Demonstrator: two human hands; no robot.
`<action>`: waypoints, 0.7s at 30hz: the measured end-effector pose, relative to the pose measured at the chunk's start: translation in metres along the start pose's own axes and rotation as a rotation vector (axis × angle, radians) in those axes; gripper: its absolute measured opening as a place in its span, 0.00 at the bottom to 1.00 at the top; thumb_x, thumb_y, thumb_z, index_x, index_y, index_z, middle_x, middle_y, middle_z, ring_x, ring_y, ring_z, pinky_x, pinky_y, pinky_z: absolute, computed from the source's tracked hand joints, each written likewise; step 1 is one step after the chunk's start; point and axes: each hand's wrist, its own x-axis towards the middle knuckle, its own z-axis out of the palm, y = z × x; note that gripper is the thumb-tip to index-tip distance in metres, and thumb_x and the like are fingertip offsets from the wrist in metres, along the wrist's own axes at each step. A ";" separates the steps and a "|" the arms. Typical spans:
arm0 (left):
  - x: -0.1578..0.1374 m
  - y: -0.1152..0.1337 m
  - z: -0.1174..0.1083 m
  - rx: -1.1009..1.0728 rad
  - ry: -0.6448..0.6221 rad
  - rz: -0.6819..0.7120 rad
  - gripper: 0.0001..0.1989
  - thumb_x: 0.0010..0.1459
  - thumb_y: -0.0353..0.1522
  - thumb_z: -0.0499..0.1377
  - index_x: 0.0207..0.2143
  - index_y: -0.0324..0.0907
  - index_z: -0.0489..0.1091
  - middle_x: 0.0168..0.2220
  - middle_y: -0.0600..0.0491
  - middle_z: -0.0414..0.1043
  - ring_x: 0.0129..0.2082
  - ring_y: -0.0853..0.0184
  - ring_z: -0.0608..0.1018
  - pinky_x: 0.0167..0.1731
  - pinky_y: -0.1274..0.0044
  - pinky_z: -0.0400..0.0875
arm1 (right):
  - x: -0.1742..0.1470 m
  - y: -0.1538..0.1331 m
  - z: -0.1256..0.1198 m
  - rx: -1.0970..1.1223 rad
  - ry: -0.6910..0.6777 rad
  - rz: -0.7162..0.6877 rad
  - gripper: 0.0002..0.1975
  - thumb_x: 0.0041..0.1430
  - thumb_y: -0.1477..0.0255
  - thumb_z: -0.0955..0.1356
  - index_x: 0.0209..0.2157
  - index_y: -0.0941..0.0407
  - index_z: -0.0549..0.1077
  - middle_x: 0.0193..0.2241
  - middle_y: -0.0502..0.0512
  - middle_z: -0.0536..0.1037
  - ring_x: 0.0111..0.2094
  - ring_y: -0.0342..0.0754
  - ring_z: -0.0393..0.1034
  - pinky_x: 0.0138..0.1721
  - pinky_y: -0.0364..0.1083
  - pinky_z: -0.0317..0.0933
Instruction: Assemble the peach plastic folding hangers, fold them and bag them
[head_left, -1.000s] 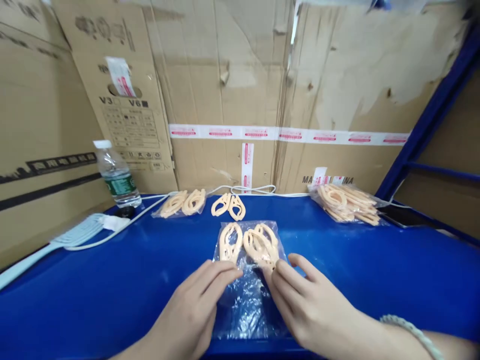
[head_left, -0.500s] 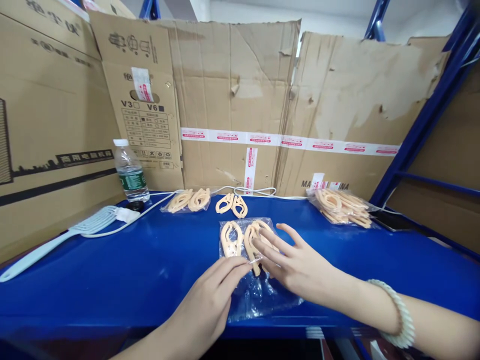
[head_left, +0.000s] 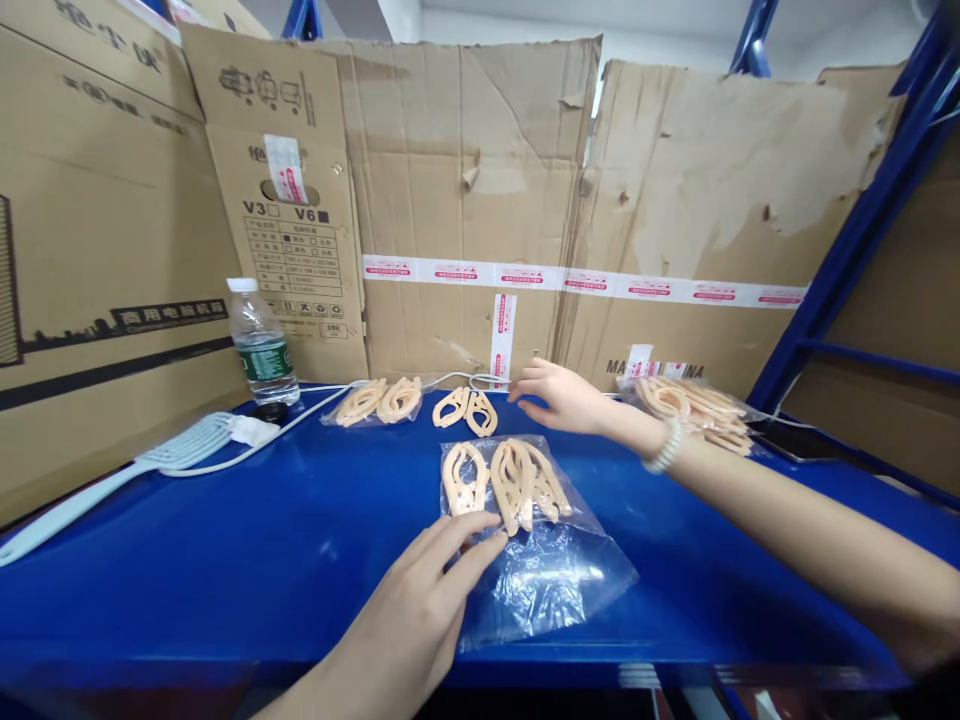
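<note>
A clear plastic bag (head_left: 551,585) lies flat at the middle of the table, with beige folding hangers (head_left: 516,485) in its far part. My left hand (head_left: 431,590) grips the bag's left side, thumb and forefinger at its edge, close to the lower end of a hanger (head_left: 465,478). Beyond the bag, my right hand (head_left: 555,393) hovers with its fingers apart and nothing in them. Just left of its fingertips lies a loose folding hanger (head_left: 465,410), its two halves spread in a V.
Bagged hangers (head_left: 379,400) lie at the back left, and a larger bagged heap (head_left: 697,410) at the back right beside a dark phone (head_left: 795,442). A water bottle (head_left: 262,345), a pale blue brush (head_left: 150,470) and a white cable (head_left: 262,440) are left. Cardboard (head_left: 465,200) walls the back.
My right hand has left the bag and moved away from me, toward the loose hanger. The bag's near part now spreads wider to the right. My left hand stays nearly in place.
</note>
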 end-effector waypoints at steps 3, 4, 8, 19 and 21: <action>-0.002 0.000 0.003 0.015 -0.003 -0.024 0.29 0.59 0.16 0.44 0.61 0.41 0.57 0.57 0.42 0.63 0.56 0.58 0.70 0.52 0.61 0.73 | 0.037 0.035 0.039 0.025 -0.143 -0.066 0.22 0.55 0.86 0.63 0.49 0.57 0.73 0.51 0.60 0.74 0.54 0.54 0.64 0.53 0.54 0.61; -0.003 0.000 0.003 0.010 0.008 -0.021 0.28 0.59 0.17 0.44 0.61 0.41 0.58 0.57 0.43 0.64 0.55 0.58 0.70 0.52 0.61 0.73 | 0.045 0.041 0.052 0.029 -0.176 -0.073 0.25 0.53 0.87 0.63 0.51 0.56 0.72 0.55 0.61 0.71 0.56 0.54 0.62 0.54 0.54 0.60; -0.002 0.000 0.000 -0.045 0.060 -0.010 0.24 0.61 0.18 0.46 0.57 0.40 0.61 0.52 0.43 0.68 0.51 0.61 0.73 0.48 0.67 0.76 | 0.058 0.049 0.079 0.045 -0.251 -0.067 0.26 0.52 0.86 0.65 0.54 0.57 0.69 0.60 0.66 0.64 0.57 0.58 0.62 0.53 0.55 0.60; -0.002 -0.002 -0.004 -0.059 0.081 -0.075 0.22 0.62 0.20 0.49 0.58 0.41 0.62 0.53 0.46 0.69 0.51 0.62 0.73 0.50 0.69 0.74 | -0.020 0.056 0.046 0.122 -0.202 0.115 0.11 0.61 0.79 0.62 0.44 0.61 0.71 0.38 0.63 0.77 0.37 0.51 0.74 0.40 0.49 0.69; -0.002 -0.002 -0.004 -0.068 0.089 -0.079 0.23 0.62 0.20 0.49 0.58 0.42 0.62 0.53 0.46 0.69 0.52 0.62 0.73 0.51 0.69 0.73 | -0.036 0.049 0.029 0.102 -0.114 0.162 0.14 0.65 0.79 0.57 0.45 0.61 0.71 0.39 0.65 0.76 0.40 0.53 0.74 0.42 0.51 0.69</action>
